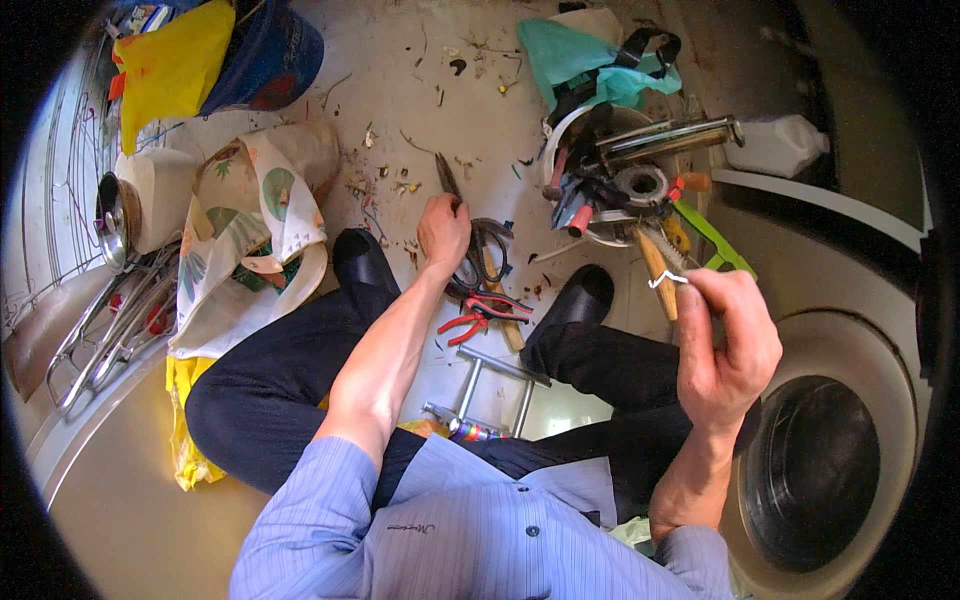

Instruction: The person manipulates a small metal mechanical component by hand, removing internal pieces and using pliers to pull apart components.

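My left hand [443,235] reaches out over the floor, its fingers closed on a dark pointed tool [447,178] whose tip sticks out ahead; the rest is hidden under the hand. Raised at the right, my right hand [730,345] pinches a small bent white piece [667,280], like a short wire, between thumb and forefinger. Just right of my left hand lie dark-handled scissors [492,245]. Nearer to me are red-and-black pliers [485,312], beside a strip of wood [512,335]. A metal tube frame [490,375] lies between my legs.
A bucket of tools [600,235] stands at the right, a wooden handle [656,270] leaning from it, before a round dark door [812,470]. A patterned cloth bag [250,220] is at the left, a blue bucket [275,60] behind it. Small scraps [400,185] litter the floor.
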Available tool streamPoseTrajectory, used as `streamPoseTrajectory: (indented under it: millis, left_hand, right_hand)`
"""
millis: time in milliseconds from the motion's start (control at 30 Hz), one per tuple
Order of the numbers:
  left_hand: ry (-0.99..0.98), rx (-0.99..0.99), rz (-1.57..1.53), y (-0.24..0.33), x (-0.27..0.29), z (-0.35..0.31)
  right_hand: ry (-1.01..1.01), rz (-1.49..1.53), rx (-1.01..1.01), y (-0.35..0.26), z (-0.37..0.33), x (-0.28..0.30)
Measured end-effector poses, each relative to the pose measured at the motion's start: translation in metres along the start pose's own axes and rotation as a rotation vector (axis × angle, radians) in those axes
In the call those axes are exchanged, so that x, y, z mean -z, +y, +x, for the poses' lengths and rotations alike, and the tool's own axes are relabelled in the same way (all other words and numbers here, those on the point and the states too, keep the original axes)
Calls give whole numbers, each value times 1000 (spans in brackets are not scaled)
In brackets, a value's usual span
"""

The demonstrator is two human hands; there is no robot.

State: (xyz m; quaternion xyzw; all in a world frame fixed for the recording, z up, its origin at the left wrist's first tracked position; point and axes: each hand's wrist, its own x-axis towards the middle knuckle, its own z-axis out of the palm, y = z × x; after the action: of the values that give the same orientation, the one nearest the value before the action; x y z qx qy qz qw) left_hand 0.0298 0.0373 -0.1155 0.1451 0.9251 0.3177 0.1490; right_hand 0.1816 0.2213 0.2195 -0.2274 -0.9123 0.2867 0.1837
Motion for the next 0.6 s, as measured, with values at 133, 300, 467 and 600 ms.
streamPoseTrajectory:
  millis: [133,300,467,600]
  left_hand:
    - [-79,-73,135,7,-8,39]
    - [-163,-104,317,13,-24,67]
    - [-178,-49,244,1,-27,80]
    - [-447,340,-566,49,14,60]
  right_hand:
    - [-20,18,-10,-2,2,1]
    - [-29,17,-7,-2,3,-1]
    - [-60,57,13,-7,5,-1]
    - [-61,100,4,-3,2,1]
